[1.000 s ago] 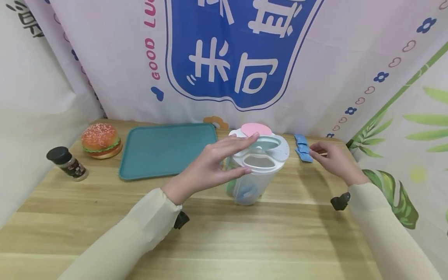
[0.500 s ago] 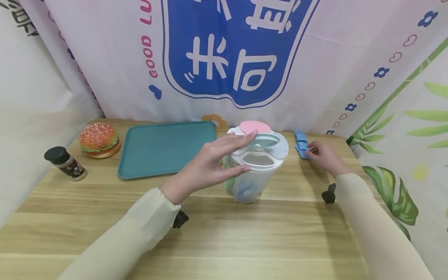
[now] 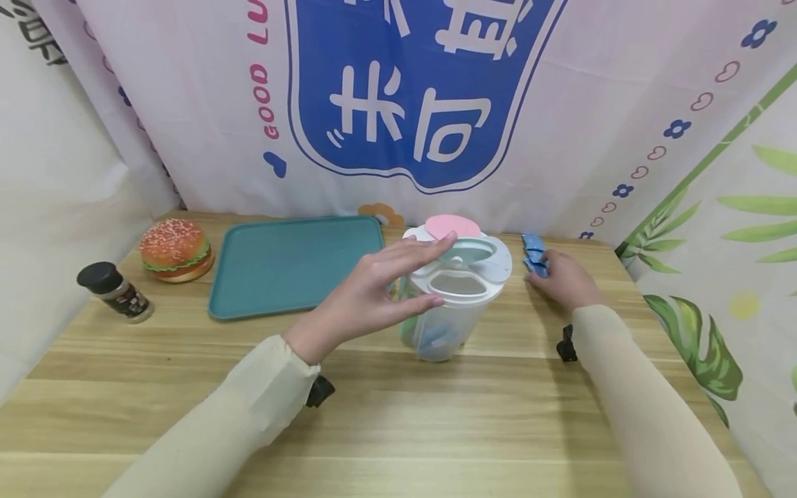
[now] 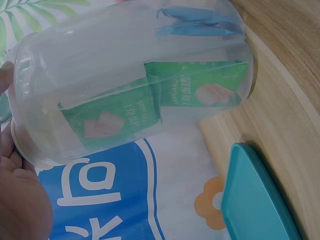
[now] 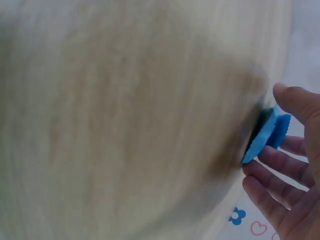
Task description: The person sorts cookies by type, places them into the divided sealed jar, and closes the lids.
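Observation:
A clear plastic storage container (image 3: pixel 445 325) with a white lid stands upright on the table. Green and blue packets (image 4: pixel 202 85) show through its wall. One mint flap (image 3: pixel 470 250) on the lid is raised above an opening; another flap is pink. My left hand (image 3: pixel 367 290) rests at the lid's left side, fingers extended and thumb by the near rim. To the right, my right hand (image 3: pixel 566 280) reaches over small blue packets (image 3: pixel 534 254) on the table. In the right wrist view its thumb and fingers stand around a blue packet (image 5: pixel 262 135); whether they pinch it is unclear.
A teal tray (image 3: pixel 295 266) lies left of the container. Farther left are a toy hamburger (image 3: pixel 176 250) and a black-capped seasoning jar (image 3: pixel 118 292). A printed curtain (image 3: pixel 218 124) hangs behind the table.
My right hand has moved left, its fingers now farther over the blue packets, which have shifted slightly. My left hand and the container have stayed in place.

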A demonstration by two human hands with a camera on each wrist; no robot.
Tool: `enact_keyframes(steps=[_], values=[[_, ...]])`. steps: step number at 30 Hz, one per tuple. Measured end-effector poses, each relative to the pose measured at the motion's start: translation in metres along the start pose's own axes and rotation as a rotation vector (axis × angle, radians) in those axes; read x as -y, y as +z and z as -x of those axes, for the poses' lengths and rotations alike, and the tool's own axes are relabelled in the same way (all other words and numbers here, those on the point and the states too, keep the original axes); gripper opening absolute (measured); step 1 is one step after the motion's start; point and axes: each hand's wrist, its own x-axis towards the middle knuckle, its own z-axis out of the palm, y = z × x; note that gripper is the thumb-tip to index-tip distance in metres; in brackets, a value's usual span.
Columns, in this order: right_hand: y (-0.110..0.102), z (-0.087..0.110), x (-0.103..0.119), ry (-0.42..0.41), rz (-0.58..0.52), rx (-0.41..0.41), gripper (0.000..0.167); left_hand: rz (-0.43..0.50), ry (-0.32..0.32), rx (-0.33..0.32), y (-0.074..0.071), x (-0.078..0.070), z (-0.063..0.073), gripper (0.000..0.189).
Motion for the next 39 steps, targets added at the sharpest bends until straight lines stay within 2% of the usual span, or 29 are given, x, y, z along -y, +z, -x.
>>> enact_keyframes(steps=[3, 9, 17, 22, 30, 39], values=[[0.002, 0.0, 0.003, -0.002, 0.022, -0.006, 0.064, 0.0, 0.003, -0.005, 0.001, 0.0, 0.0, 0.073], [0.001, 0.002, 0.0, -0.065, 0.039, -0.003, 0.068, 0.005, 0.014, -0.012, 0.003, 0.001, -0.001, 0.073], [-0.007, 0.009, 0.004, -0.135, 0.169, 0.091, 0.079, 0.003, 0.016, -0.013, 0.002, 0.001, -0.001, 0.073], [-0.007, 0.015, 0.004, -0.171, 0.194, 0.092, 0.075, 0.009, 0.019, -0.013, 0.002, 0.001, -0.001, 0.072], [-0.006, 0.016, -0.003, -0.15, 0.127, 0.055, 0.047, 0.008, 0.023, -0.029, 0.003, 0.002, 0.0, 0.072], [-0.008, 0.02, -0.022, -0.088, -0.05, -0.03, 0.037, 0.007, 0.009, -0.021, 0.004, 0.003, 0.0, 0.073]])
